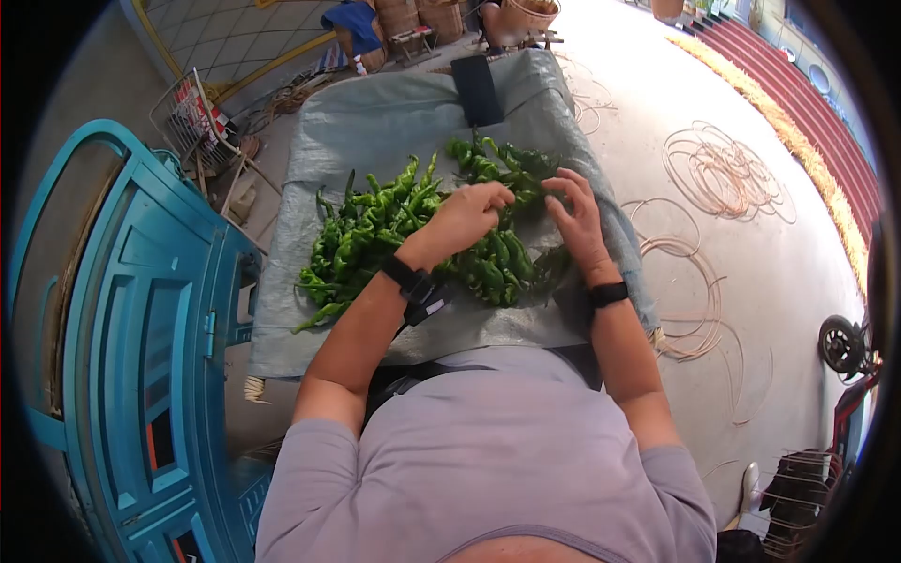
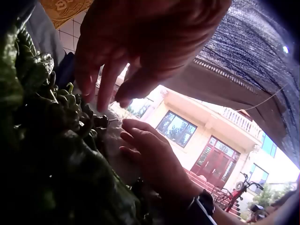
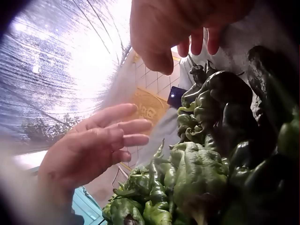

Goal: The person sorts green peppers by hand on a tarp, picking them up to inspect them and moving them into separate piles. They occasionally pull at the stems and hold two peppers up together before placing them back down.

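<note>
Green peppers lie in heaps on a grey-green sheet: a large heap (image 1: 361, 235) at the left, a lower right heap (image 1: 497, 267) and some peppers (image 1: 483, 164) farther back. Over the right-hand peppers is my left hand (image 1: 465, 223), fingers extended and slightly bent. My right hand (image 1: 580, 225) is raised just to its right, thumb and fingers apart. In the right wrist view the left hand (image 3: 89, 147) shows spread fingers with nothing in them, beside wrinkled peppers (image 3: 199, 176). The left wrist view shows the right hand (image 2: 157, 159) with relaxed fingers, near dark peppers (image 2: 61, 108).
A dark flat object (image 1: 477, 91) lies at the sheet's far edge (image 1: 526, 70). A blue metal door-like panel (image 1: 141, 328) stands at the left, with a wire rack (image 1: 192, 122) behind it. Baskets (image 1: 399, 19) stand at the back; coiled cane strips (image 1: 723, 174) lie on the right floor.
</note>
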Tool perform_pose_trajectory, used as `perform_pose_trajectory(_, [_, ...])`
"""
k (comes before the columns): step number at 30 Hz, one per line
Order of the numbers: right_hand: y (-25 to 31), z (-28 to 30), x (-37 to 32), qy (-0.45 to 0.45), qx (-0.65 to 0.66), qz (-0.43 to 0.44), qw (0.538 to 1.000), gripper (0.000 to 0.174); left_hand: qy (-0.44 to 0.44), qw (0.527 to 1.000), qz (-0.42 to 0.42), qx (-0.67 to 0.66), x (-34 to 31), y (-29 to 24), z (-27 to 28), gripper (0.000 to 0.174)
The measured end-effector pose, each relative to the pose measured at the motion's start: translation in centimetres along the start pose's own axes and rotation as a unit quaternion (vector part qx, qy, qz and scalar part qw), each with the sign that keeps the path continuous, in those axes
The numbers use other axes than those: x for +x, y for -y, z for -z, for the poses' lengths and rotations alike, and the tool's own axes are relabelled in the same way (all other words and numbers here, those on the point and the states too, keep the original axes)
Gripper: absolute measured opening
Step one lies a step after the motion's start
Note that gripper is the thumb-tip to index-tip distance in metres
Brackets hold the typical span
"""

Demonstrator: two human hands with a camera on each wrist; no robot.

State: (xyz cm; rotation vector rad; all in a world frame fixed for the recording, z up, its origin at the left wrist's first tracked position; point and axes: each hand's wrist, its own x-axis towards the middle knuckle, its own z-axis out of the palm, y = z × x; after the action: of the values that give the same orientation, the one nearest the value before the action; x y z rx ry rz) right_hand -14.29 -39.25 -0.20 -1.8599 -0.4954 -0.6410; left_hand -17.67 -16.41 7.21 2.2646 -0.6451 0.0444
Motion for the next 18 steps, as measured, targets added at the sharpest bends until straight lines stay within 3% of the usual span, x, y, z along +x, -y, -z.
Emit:
perform_pose_trajectory(2, [0.2,-0.1,-0.2,0.003,0.069,-0.044,0.997,0.021,0.060,0.993,-0.036,0.095,-1.0,0.8,-0.6,0.043])
perform_pose_trajectory(5, [-0.7,-0.3,-0.4,0.023,0.083,-0.027,0.996,0.020,0.075,0.968,-0.063,0.232,-2.1,0.8,-2.0,0.045])
perform_pose_trajectory(12, [-0.4,-0.3,-0.6,0.064,0.129,-0.118,0.983,0.017,0.071,0.939,-0.053,0.333,-1.5,-0.3,-3.2,0.049])
perform_pose_trajectory(15, [-0.1,-0.4,-0.7,0.080,0.184,-0.137,0.970,0.016,0.040,0.931,-0.089,0.351,-1.3,0.5,-3.4,0.044])
perform_pose_trajectory(18, [0.1,-0.3,-0.8,0.121,0.149,-0.163,0.968,0.019,-0.032,0.923,-0.135,0.359,-1.4,0.5,-2.9,0.037])
